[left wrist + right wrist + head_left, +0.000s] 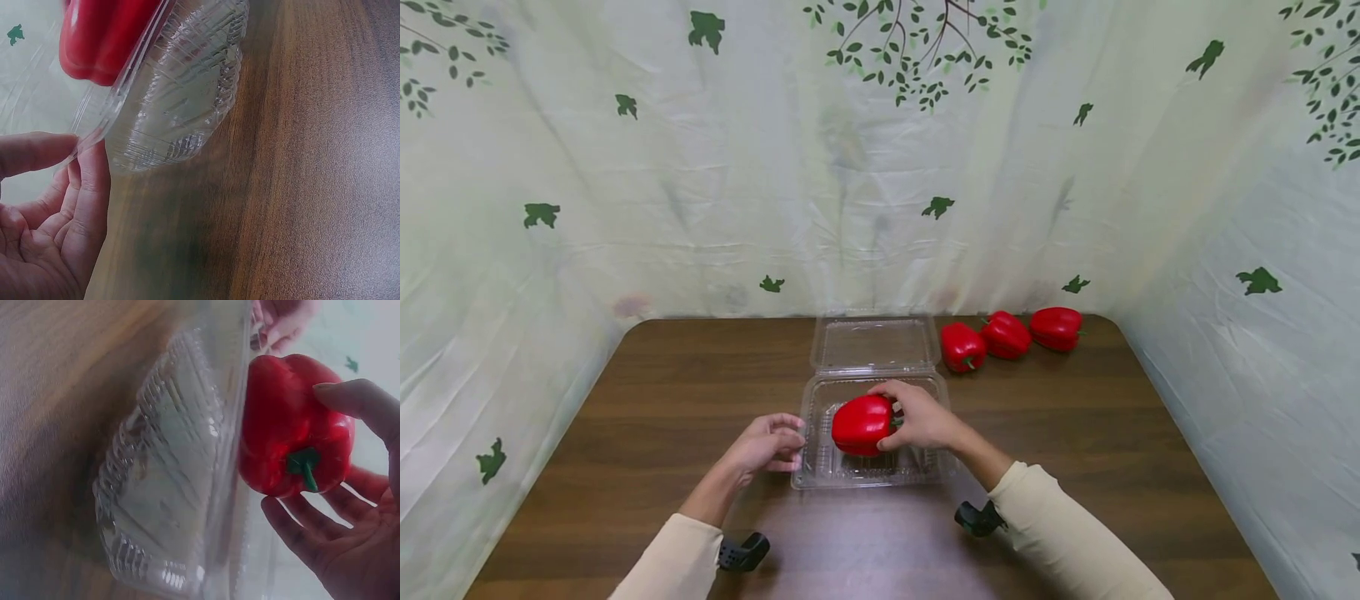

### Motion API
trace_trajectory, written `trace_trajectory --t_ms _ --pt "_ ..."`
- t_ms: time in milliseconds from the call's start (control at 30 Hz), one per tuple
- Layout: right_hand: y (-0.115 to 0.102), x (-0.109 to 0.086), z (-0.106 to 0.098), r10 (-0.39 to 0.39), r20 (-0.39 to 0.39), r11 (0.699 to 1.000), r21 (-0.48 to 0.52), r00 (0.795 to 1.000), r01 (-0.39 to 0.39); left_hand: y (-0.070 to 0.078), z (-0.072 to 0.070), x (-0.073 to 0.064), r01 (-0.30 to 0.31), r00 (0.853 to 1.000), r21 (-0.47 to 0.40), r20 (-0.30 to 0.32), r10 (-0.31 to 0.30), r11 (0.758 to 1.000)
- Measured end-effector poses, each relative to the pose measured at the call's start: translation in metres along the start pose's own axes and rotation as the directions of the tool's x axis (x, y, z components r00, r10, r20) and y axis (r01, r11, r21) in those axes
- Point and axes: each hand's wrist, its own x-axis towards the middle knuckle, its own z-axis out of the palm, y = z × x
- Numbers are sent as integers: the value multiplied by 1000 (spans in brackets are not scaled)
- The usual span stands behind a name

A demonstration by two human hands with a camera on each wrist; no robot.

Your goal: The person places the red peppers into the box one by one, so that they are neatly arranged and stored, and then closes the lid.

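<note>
Head view: three peppers [1006,336] lie beside the box [917,480]; left grip [767,443] holds its rim [117,103], right grip [921,419] a pepper [859,425].

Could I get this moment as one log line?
left hand: pinches open clear box | right hand: holds red pepper over box | three more peppers: on table

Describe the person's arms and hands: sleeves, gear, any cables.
Left sleeve and right sleeve: long, plain cream. Left hand and right hand: ungloved, no rings visible. Left wrist-camera mount and right wrist-camera mount: black, curved. No cables visible.
</note>
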Motion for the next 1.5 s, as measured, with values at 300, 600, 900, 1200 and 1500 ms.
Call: trace_trajectory --t_ms 300,600,900,1200,1500 --pt "-6 4 13 3 44 997 -71 999 0 -1 -1 2 10 1000 -12 1 -10 1000" --pt "-8 8 23 29 79 994 -110 996 -20 -2 -1 2 7 1000 -13 6 -7 1000" --pt "-9 9 29 38 99 994 -108 994 -28 -3 -1 4 7 1000 -7 0 -7 1000" --pt "-8 13 33 56 121 990 -134 991 -40 -2 -1 3 11 1000 9 -13 -11 1000" --pt "-8 14 35 67 133 994 -98 989 -54 -3 -1 3 15 1000 27 -18 -14 1000"
